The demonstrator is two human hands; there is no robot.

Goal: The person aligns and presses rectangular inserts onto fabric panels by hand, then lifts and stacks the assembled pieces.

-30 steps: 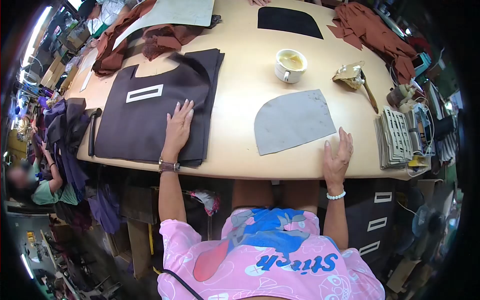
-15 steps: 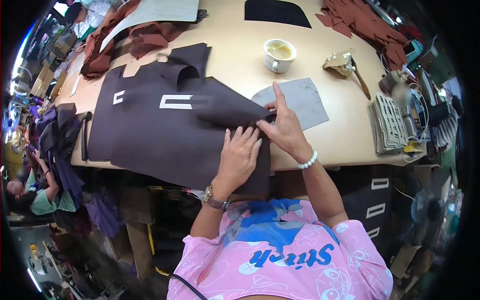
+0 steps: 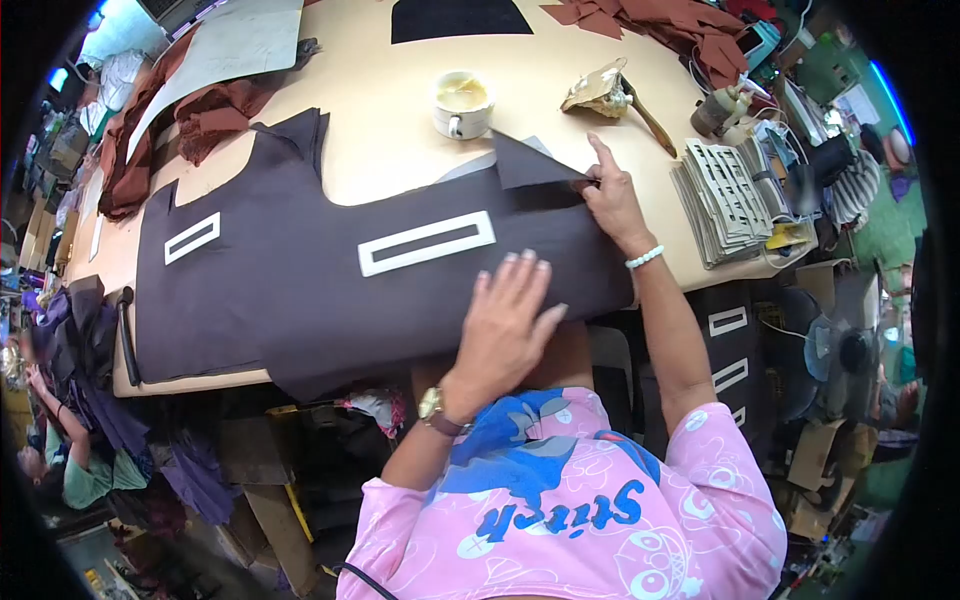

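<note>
Dark fabric panels (image 3: 310,270) lie over the front of the table, bearing two white rectangular frames, a larger one (image 3: 375,261) near the middle and a smaller one (image 3: 193,238) at the left. My left hand (image 3: 505,325) rests flat on the cloth near its front edge, fingers stretched out. At the right, my right hand (image 3: 615,205) pinches the edge of the fabric, with the index finger pointing up. A corner of the cloth is folded over beside it. Behind that fold shows a sliver of a grey sheet (image 3: 470,168), the remainder covered.
Beyond the fabric stand a white cup (image 3: 462,118) of pale paste and a brush (image 3: 650,120) beside a crumpled, paste-smeared piece. Stacked cards (image 3: 720,200) sit at the right edge. A black-handled tool (image 3: 127,335) lies at the left. Another person (image 3: 85,460) is at far left.
The fabric is spread flatter and further right, covering most of the grey sheet. My right hand has moved right with its edge; my left hand has slid slightly right and down. The view has shifted.
</note>
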